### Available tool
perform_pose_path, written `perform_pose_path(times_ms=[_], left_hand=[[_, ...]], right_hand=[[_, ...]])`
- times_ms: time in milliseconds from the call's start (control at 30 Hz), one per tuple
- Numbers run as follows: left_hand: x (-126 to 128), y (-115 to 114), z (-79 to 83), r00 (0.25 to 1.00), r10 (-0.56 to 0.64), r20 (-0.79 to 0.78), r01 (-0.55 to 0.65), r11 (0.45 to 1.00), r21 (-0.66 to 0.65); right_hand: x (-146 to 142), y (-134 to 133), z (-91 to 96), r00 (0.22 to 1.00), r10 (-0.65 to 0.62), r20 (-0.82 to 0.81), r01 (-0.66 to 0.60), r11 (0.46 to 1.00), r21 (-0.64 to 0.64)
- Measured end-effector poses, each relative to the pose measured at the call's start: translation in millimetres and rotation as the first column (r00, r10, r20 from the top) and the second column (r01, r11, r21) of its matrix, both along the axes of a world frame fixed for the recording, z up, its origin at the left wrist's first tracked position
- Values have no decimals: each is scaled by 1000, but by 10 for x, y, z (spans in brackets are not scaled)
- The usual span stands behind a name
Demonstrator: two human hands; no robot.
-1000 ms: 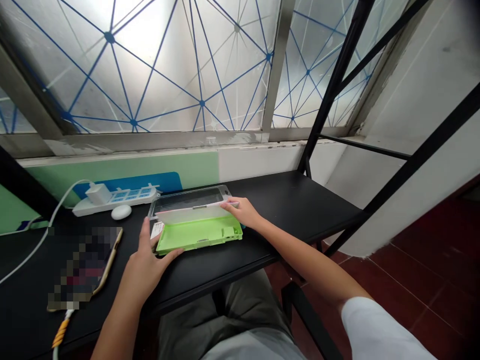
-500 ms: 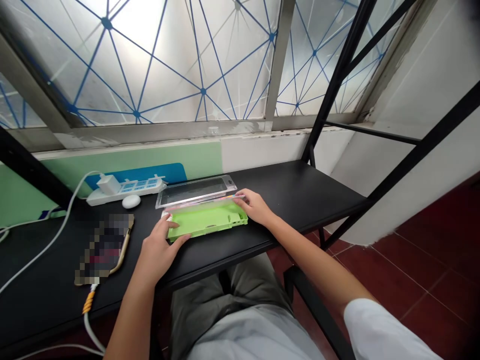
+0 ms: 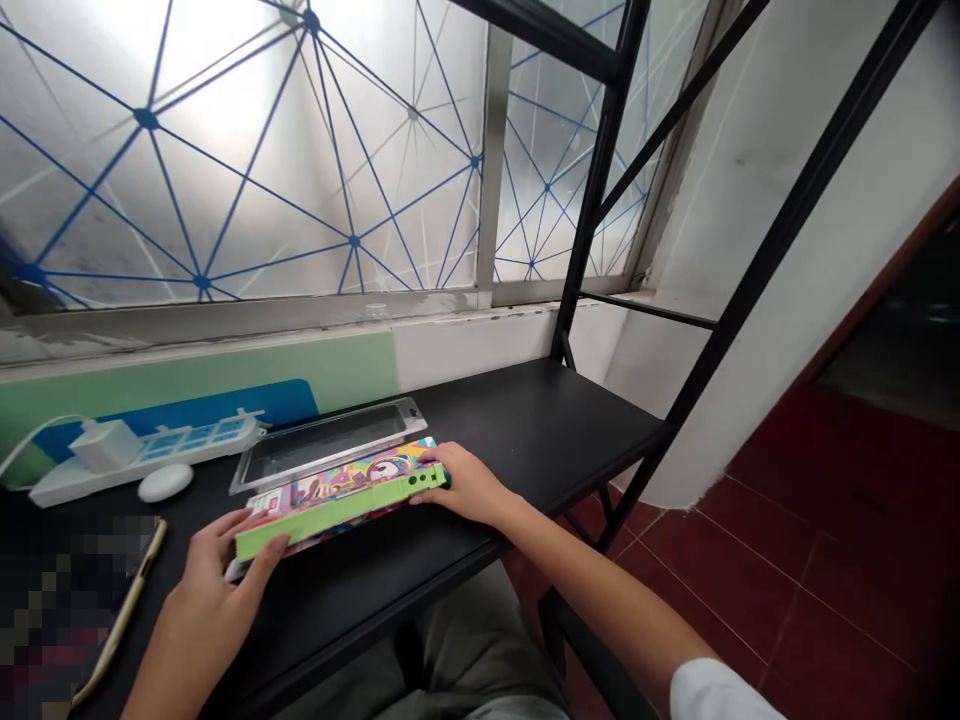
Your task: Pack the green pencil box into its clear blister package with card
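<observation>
A long green case point(image 3: 337, 498) with a colourful printed lid lies closed on the black desk point(image 3: 517, 430). My left hand point(image 3: 214, 580) grips its left end, thumb on the front edge and fingers along the top. My right hand point(image 3: 465, 485) holds its right end with fingers curled round the corner. Just behind the case lies a clear plastic tray point(image 3: 322, 440).
A white power strip point(image 3: 142, 450) with a charger plugged in and a small white oval object point(image 3: 165, 482) sit at the back left. A blurred phone point(image 3: 67, 600) lies at the left. Black frame bars point(image 3: 600, 170) rise at the desk's right end; red tiled floor lies beyond.
The case's lid has come down: the green inside showed before, now the colourful lid covers it. My view has swung to the right, and both hands stay on the case's ends.
</observation>
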State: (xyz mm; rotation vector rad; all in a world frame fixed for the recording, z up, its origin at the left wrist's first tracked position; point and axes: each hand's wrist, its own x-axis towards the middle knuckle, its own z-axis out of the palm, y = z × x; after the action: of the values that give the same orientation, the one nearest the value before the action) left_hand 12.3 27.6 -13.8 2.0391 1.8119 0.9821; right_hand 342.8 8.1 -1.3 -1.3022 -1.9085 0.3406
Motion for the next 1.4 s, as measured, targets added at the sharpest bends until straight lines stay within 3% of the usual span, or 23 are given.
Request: perform_pose_path(times_ms=[167, 333, 500, 600, 767, 900, 1033, 1400], left_hand=[[106, -5, 123, 1000, 4, -31, -9, 989, -151], [206, 57, 170, 998, -5, -59, -5, 986, -168], [220, 99, 97, 964, -48, -261, 17, 993, -119], [215, 91, 48, 941, -93, -326, 52, 990, -132], [228, 21, 55, 942, -128, -310, 104, 990, -93], [248, -21, 80, 957, -149, -247, 129, 987, -96], [255, -26, 83, 962, -142, -235, 119, 987, -109], [312, -84, 229, 968, -106, -226, 82, 990, -112]], right_hand=[[16, 212, 54, 996, -80, -34, 73, 985, -156], [10, 404, 53, 984, -162, 78, 174, 968, -179], [10, 415, 39, 961, -213, 174, 242, 955, -172], [-5, 356, 78, 944, -243, 225, 271, 957, -102], [-194, 307, 180, 922, -171, 348, 172, 985, 27], [-497, 401, 198, 900, -77, 430, 60, 997, 52], [-744, 524, 174, 878, -55, 475, 25, 997, 69], [-786, 570, 183, 889, -98, 447, 11, 981, 192]])
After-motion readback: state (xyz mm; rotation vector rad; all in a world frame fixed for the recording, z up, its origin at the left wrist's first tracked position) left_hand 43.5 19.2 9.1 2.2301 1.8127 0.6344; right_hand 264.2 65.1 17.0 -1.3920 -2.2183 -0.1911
